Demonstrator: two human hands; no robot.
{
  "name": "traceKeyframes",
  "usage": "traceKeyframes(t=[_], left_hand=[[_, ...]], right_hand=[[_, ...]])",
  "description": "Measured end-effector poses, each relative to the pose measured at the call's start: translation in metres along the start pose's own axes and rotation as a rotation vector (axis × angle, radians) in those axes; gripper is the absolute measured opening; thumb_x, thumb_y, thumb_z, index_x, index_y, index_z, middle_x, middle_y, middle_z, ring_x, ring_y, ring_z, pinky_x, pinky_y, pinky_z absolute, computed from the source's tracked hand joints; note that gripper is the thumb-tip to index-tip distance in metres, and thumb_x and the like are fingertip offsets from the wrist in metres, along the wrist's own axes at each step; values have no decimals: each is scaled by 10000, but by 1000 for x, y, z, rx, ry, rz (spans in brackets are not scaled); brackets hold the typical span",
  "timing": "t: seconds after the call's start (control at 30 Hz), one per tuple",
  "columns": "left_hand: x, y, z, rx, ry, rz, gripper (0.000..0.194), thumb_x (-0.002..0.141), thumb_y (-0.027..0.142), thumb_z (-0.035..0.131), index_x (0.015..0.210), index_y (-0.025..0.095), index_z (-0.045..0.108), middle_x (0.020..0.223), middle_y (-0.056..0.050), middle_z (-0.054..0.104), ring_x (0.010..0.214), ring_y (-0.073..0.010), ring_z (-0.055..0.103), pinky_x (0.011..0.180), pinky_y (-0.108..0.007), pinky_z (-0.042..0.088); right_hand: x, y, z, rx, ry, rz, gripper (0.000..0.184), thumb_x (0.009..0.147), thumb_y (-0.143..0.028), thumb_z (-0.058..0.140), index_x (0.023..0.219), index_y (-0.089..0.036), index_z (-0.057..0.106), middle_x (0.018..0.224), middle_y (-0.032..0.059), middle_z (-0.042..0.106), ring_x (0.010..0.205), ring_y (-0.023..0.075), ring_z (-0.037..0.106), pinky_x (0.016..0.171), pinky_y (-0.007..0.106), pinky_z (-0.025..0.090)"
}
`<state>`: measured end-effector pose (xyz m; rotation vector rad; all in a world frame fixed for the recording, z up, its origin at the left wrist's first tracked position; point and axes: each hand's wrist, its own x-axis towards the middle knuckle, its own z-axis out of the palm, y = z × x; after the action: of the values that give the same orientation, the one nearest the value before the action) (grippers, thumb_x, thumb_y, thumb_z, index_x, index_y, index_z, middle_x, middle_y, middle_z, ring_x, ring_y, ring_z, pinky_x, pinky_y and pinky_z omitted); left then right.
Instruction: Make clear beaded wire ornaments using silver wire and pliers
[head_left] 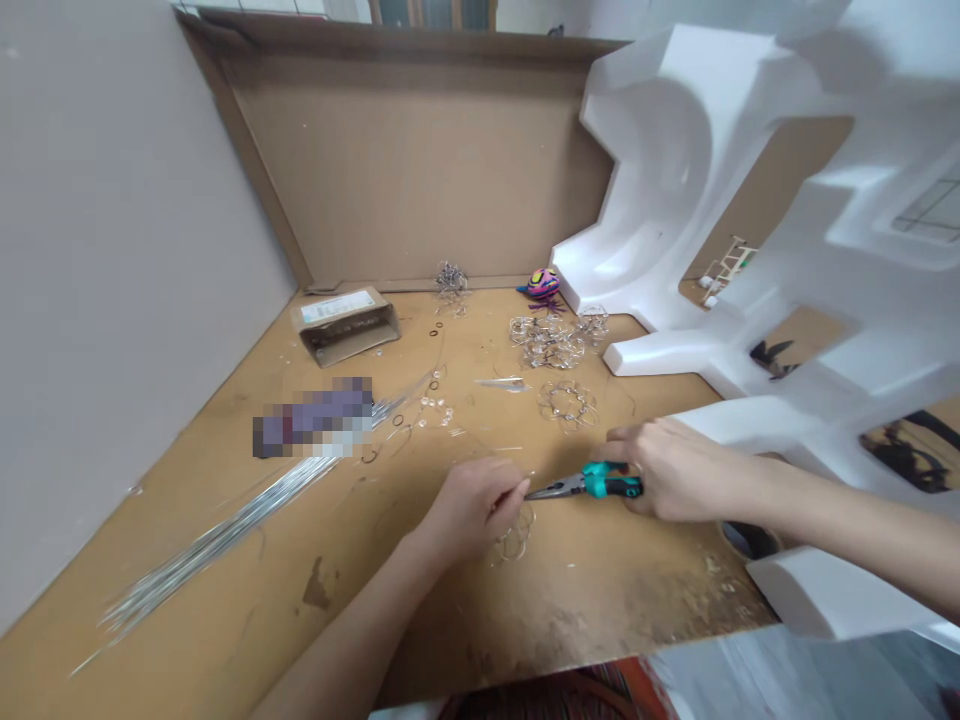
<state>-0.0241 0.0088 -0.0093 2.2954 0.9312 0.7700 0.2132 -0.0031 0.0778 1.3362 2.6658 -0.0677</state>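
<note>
My right hand [660, 468] is wrapped round the teal and black handles of long-nose pliers [574, 486]. The tips of the pliers meet the fingertips of my left hand [480, 503], which are pinched together. From that pinch a looped wire piece [515, 535] hangs down, partly hidden by my fingers. Just beyond the pliers, a ring of wire loops [568, 403] lies on the table. More wire loop pieces [551, 342] are heaped farther back. Whether the plier jaws grip the wire is too small to make out.
A bundle of straight wires [247, 515] stretches across the left of the wooden table [360, 620]. Small clear rings [435, 405] lie mid-table. At the back stand an opened cardboard box [349, 325] and a colourful toy [544, 283]. White foam packing [660, 230] borders the right side.
</note>
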Motion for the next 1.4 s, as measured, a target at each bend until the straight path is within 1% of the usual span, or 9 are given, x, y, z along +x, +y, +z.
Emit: traceKeyframes(t=[0.1, 0.3, 0.6, 0.7, 0.87, 1.0, 1.13, 1.27, 1.4], left_hand=[[0, -2, 0, 67, -20, 24, 290, 852, 209, 374, 571, 170, 319, 581, 39, 346, 562, -95, 335, 551, -238, 245], [2, -7, 0, 14, 81, -155, 308, 867, 259, 361, 571, 178, 338, 546, 46, 320, 527, -96, 326, 523, -233, 240], [1, 1, 2, 78, 42, -69, 306, 847, 231, 375, 549, 177, 331, 549, 26, 376, 532, -110, 351, 532, -254, 225], [1, 0, 1, 76, 49, -57, 318, 855, 235, 365, 547, 180, 313, 544, 24, 364, 528, -112, 346, 526, -255, 224], [-1, -2, 2, 124, 141, -25, 293, 854, 232, 369, 567, 180, 338, 576, 17, 372, 555, -119, 335, 550, -256, 240], [-1, 1, 4, -75, 195, -186, 322, 864, 292, 369, 563, 181, 353, 550, 32, 335, 537, -111, 335, 537, -239, 258], [0, 4, 6, -257, 122, -361, 306, 865, 337, 352, 615, 181, 435, 527, 33, 376, 498, -109, 344, 499, -228, 259], [0, 2, 6, 136, 139, -109, 311, 856, 262, 368, 556, 178, 377, 563, 11, 395, 552, -122, 355, 547, -249, 246], [-1, -5, 3, 341, 129, -13, 284, 860, 225, 351, 580, 183, 381, 593, -2, 432, 581, -134, 375, 554, -261, 234]], right_hand=[[-1, -1, 3, 68, -46, 77, 340, 623, -189, 553, 954, -239, 613, 815, 36, 619, 681, 186, 581, 562, 263, 328], [-3, -3, 20, 97, 85, 106, 448, 632, -203, 545, 1078, -246, 549, 943, 47, 598, 807, 204, 576, 662, 292, 368], [-15, -7, 41, -233, 377, -10, 326, 794, -256, 511, 1105, -178, 566, 837, 93, 569, 771, 223, 487, 685, 346, 310], [-16, -9, 44, -211, 365, 22, 348, 781, -256, 526, 1120, -186, 558, 844, 91, 569, 775, 230, 491, 694, 354, 325], [-16, -17, 41, 29, 271, 115, 337, 747, -253, 551, 1078, -195, 561, 874, 71, 578, 769, 193, 521, 676, 301, 365], [-17, -12, 42, -161, 401, 61, 332, 806, -310, 514, 1115, -195, 553, 893, 96, 580, 795, 225, 487, 707, 350, 348], [-21, -7, 45, -376, 469, -2, 354, 812, -183, 484, 1163, -175, 522, 940, 119, 589, 788, 240, 468, 675, 356, 324], [-22, -17, 42, -428, 427, 8, 401, 793, -101, 454, 1184, -175, 510, 920, 116, 592, 773, 244, 479, 655, 358, 320], [-17, -23, 33, -151, 312, 121, 353, 732, -225, 551, 1084, -210, 566, 852, 74, 588, 754, 227, 517, 649, 337, 353]])
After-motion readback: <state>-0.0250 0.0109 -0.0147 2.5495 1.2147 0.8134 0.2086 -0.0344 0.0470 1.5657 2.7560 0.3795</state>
